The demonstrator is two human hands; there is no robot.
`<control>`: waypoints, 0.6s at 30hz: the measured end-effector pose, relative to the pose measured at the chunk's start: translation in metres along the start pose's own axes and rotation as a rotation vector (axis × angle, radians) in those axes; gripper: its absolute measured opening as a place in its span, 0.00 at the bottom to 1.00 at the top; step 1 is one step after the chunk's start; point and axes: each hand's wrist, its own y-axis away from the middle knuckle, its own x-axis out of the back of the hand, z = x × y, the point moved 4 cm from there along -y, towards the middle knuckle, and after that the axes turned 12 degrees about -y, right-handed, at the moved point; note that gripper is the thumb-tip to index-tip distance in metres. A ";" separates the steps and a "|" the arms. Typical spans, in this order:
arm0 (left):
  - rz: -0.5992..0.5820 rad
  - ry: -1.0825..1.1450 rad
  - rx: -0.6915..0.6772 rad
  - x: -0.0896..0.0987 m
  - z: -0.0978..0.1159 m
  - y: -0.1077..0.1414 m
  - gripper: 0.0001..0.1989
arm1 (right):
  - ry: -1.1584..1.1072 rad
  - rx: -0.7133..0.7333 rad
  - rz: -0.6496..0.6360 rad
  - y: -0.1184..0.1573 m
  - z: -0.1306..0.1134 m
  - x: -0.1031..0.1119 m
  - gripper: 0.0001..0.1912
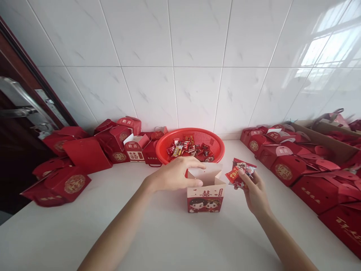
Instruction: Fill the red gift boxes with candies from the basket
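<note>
1. Thumb and fingers of the left hand [176, 175] curve about the left side of the open carton [205, 205]; whether they grip it, I cannot tell.
2. Right hand [257, 194], raised just right of the carton, pinches wrapped sweets [241, 182].
3. Carton stands upright on the white surface [158, 241].
4. Behind it, a red basket [218, 146] holds loose sweets [177, 150].
5. Red boxes crowd the left [87, 156] and right sides.

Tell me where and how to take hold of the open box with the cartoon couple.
Probably best to grip the box by its left side near the rim, from the left. It stands upright, its top open, so the left hand could likely span that side; the right hand holds wrapped packets opposite.
</note>
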 end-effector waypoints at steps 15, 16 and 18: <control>-0.097 0.073 -0.009 -0.003 0.015 0.008 0.39 | 0.149 0.533 -0.327 0.019 -0.078 -0.053 0.15; -0.094 0.082 -0.012 -0.003 0.015 0.008 0.39 | 0.241 0.590 -0.375 0.021 -0.085 -0.061 0.16; -0.097 0.099 -0.023 -0.003 0.016 0.008 0.39 | 0.435 0.656 -0.510 0.024 -0.096 -0.079 0.17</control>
